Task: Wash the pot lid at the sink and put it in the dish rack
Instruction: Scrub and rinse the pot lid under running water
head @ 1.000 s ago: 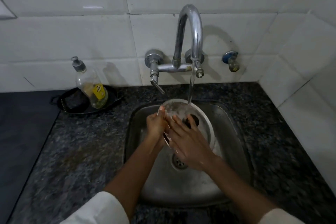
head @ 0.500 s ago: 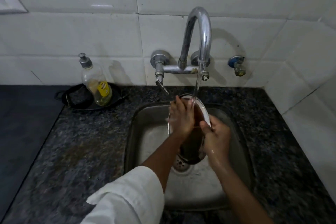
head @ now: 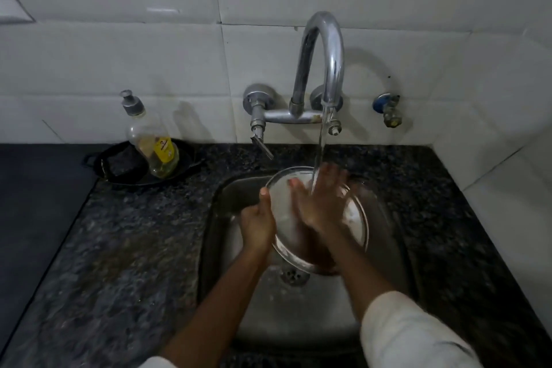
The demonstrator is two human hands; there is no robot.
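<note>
A round steel pot lid (head: 354, 218) is held tilted over the steel sink (head: 298, 317), under the stream from the curved tap (head: 324, 69). My left hand (head: 258, 222) grips the lid's left rim, thumb on top. My right hand (head: 321, 203) lies flat on the lid's face with fingers spread, and the water falls onto its fingers. The lower part of the lid is hidden behind my right wrist. No dish rack is in view.
A soap bottle (head: 152, 140) stands in a black pan (head: 119, 167) on the dark granite counter (head: 119, 263), left of the sink. A small blue valve (head: 388, 110) sticks out of the white tiled wall. The drain (head: 294, 275) shows below the lid.
The lid has turned from edge-on to face towards me. My left hand moved from its top to its left rim; my right hand moved from the right edge onto its face.
</note>
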